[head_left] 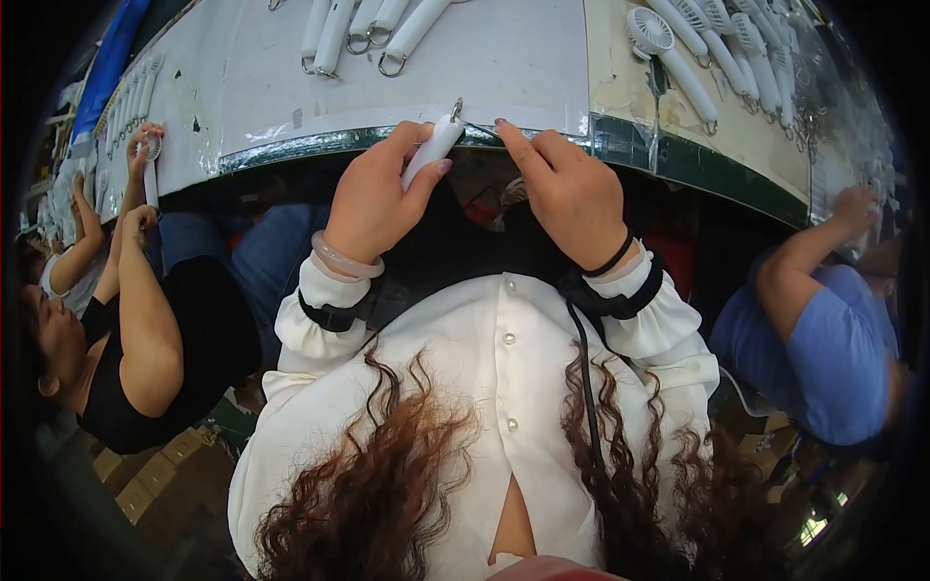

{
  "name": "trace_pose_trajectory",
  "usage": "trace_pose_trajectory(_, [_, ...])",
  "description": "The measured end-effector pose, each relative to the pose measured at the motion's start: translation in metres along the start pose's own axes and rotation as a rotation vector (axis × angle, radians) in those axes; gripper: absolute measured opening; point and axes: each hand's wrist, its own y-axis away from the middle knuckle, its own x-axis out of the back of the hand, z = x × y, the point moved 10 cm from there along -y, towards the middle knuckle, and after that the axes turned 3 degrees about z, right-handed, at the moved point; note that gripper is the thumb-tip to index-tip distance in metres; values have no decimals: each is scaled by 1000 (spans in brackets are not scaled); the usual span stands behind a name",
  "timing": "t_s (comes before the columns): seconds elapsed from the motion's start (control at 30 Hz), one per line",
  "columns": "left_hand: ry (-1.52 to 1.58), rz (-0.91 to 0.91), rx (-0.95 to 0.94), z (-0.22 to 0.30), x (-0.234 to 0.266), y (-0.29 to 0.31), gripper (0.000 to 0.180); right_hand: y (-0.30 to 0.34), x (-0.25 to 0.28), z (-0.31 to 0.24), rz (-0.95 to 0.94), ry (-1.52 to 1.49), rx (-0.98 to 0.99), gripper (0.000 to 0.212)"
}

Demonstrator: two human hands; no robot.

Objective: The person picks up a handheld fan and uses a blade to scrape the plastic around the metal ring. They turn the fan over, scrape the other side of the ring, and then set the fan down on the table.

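Just in front of the table edge, my left hand (380, 194) is closed round the white handle of a small handheld fan (433, 147). The handle tilts up to the right, and a metal ring (458, 109) stands at its upper end. Its fan head does not show. To the right, my right hand (578, 194) is closed, its index finger pointing at the ring end. A thin dark piece runs from those fingers toward the handle's tip. The hand hides most of it, so its kind cannot be made out.
Several white fan handles with rings (373, 29) lie at the far side of the table (262, 87). More white handheld fans (668, 53) are heaped at the right, beside clear plastic bags. At the left, a person in black (160, 339) holds a fan. A person in blue (823, 329) sits at the right.
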Motion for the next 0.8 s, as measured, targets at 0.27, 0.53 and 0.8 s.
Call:
trace_pose_trajectory(0.27, [15, -13, 18, 0, -1, 0, 30, -2, -6, -1, -25, -42, -10, 49])
trace_pose_trajectory(0.53, [24, -3, 11, -2, -1, 0, 29, -2, -7, -2, -21, -42, -4, 48])
trace_pose_trajectory(0.8, [2, 6, -4, 0, -1, 0, 30, -3, -6, -7, -45, -23, -3, 49])
